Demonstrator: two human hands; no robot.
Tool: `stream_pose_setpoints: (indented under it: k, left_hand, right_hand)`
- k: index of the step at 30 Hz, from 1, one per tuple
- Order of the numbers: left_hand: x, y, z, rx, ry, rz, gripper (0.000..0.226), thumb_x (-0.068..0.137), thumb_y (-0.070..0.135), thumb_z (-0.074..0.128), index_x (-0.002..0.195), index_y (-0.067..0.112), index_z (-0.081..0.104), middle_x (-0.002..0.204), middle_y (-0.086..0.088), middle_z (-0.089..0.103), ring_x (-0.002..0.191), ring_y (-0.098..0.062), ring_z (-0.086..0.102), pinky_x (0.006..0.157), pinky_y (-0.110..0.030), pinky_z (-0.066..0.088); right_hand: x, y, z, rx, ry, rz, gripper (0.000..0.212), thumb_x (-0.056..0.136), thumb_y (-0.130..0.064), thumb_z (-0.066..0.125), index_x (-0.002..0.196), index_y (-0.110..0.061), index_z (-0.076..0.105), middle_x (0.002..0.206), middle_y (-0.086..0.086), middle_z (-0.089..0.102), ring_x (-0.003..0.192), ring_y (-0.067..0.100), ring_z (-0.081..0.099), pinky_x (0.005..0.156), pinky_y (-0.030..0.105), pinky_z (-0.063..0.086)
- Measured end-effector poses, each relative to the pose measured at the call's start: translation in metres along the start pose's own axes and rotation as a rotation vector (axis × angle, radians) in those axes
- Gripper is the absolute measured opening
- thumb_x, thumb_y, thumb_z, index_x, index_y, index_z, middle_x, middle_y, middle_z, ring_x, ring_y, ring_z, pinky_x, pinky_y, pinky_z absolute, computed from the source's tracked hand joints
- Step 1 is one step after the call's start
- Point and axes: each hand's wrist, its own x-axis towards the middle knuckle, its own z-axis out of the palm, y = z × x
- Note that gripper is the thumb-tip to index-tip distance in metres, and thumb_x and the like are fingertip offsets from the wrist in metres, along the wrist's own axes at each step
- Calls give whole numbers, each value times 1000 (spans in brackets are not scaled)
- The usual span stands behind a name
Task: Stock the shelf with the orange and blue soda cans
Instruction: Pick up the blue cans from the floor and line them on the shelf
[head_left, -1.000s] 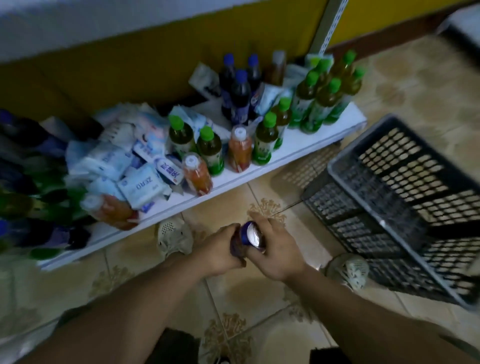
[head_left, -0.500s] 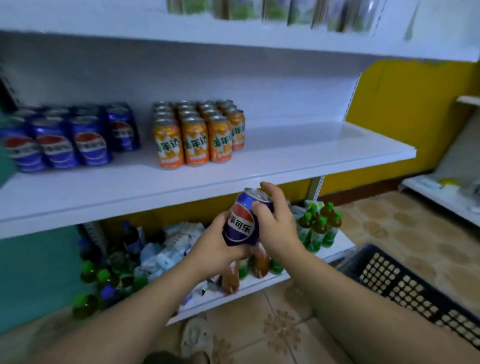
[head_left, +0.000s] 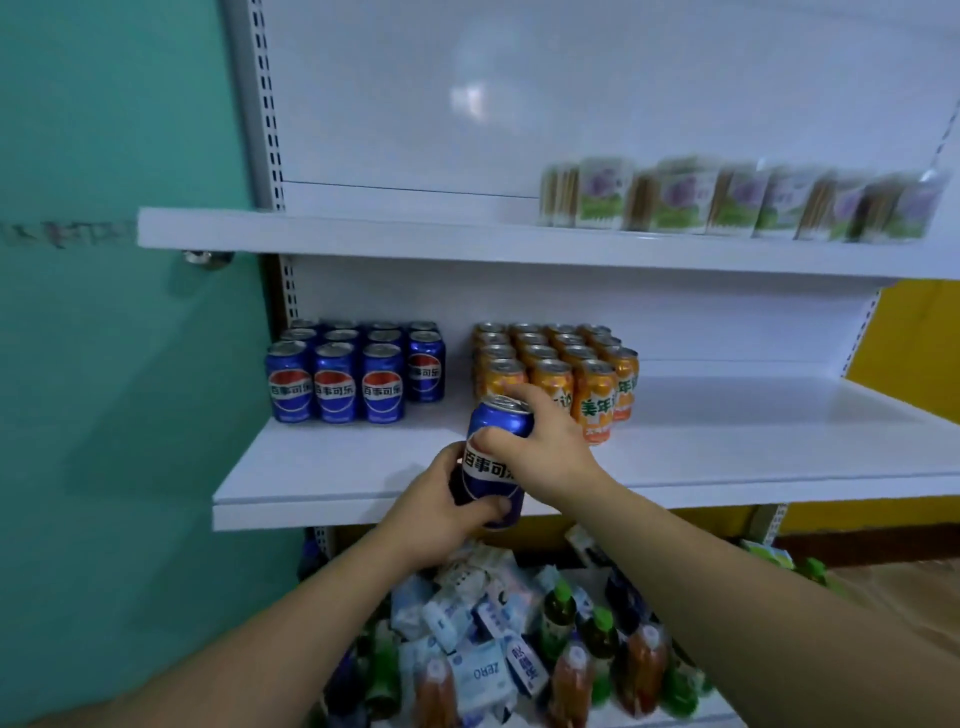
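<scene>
Blue can (head_left: 493, 462) upright, in front of mid shelf (head_left: 727, 452) edge; left grip (head_left: 441, 514) clamped round its base, right grip (head_left: 545, 452) round its top; blue block (head_left: 337, 384) & orange block (head_left: 561, 369) already stocked; blue block's front-right slot appears vacant; this can pending.

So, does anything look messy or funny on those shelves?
Yes: the bottom shelf is a jumble, white packets heaped among bottles, some leaning. The blue cans and orange cans above stand in tidy rows, though the blue front row is one short.
</scene>
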Motion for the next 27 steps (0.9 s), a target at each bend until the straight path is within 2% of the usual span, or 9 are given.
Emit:
stream_pose_setpoints:
  k: [4, 7, 10, 12, 14, 16, 18, 22, 27]
  left_hand:
    - [12, -16, -36, 266, 18, -32, 60, 81, 41, 71, 133, 32, 41, 126, 10, 55, 118, -11, 52, 97, -32, 44]
    - [23, -29, -58, 492, 19, -91, 67, 85, 51, 62, 142, 23, 39, 141, 3, 49, 126, -15, 48, 99, -31, 41]
    - [38, -47, -77, 695, 44, -175, 65, 89, 57, 53, 142, 21, 43, 145, 1, 46, 127, -17, 47, 104, -33, 40]
    - [48, -58, -87, 839, 34, -204, 65, 88, 63, 47, 139, 23, 45, 144, 3, 47, 126, -17, 47, 106, -38, 37]
    - [56, -67, -93, 970, 6, -217, 66, 88, 67, 39, 141, 27, 42, 148, 6, 40, 134, -16, 37, 112, -48, 25]
    - [64, -74, -96, 1028, -13, -265, 72, 88, 72, 31, 147, 32, 29, 158, 9, 22, 145, -17, 17, 114, -59, 8]
    - [68, -80, -96, 1040, -6, -311, 77, 86, 76, 25, 151, 36, 18, 161, 12, 6, 148, -16, 3, 114, -61, 1]
    - [69, -87, -93, 1054, 17, -303, 80, 84, 79, 21, 152, 37, 12, 161, 13, 2, 149, -15, 0, 116, -58, -1]
    - [69, -88, -92, 1072, 35, -290, 78, 85, 77, 21, 151, 37, 12, 162, 11, 3, 149, -15, 0, 117, -57, 0]
  right_hand:
    - [29, -3, 27, -25, -51, -27, 61, 77, -31, 70, 133, -27, 45, 114, -6, 53, 104, 16, 55, 86, 32, 49]
    - [48, 0, 40, -77, -85, -49, 60, 80, -29, 69, 134, -26, 43, 113, -7, 46, 101, 13, 47, 85, 30, 44]
    - [65, 6, 51, -103, -98, -60, 57, 81, -27, 69, 132, -24, 45, 108, -7, 42, 101, 15, 47, 86, 32, 44]
    - [76, 11, 59, -119, -104, -58, 57, 81, -28, 69, 133, -24, 45, 112, -5, 44, 103, 16, 48, 91, 36, 47]
    - [83, 16, 67, -122, -111, -68, 58, 82, -26, 68, 134, -23, 44, 118, -2, 45, 102, 13, 44, 90, 33, 44]
    - [90, 21, 73, -121, -107, -87, 60, 83, -27, 67, 137, -24, 41, 127, 0, 46, 105, 13, 45, 89, 31, 42]
    - [94, 26, 78, -134, -116, -105, 63, 82, -32, 70, 137, -27, 39, 131, -1, 43, 114, 17, 48, 91, 31, 42]
    - [105, 35, 80, -306, -113, -124, 87, 70, -50, 78, 141, -30, 32, 134, -5, 33, 122, 15, 39, 101, 36, 43]
    - [122, 35, 89, -286, -106, -101, 86, 74, -41, 79, 144, -28, 31, 137, -2, 37, 125, 17, 41, 101, 35, 40]
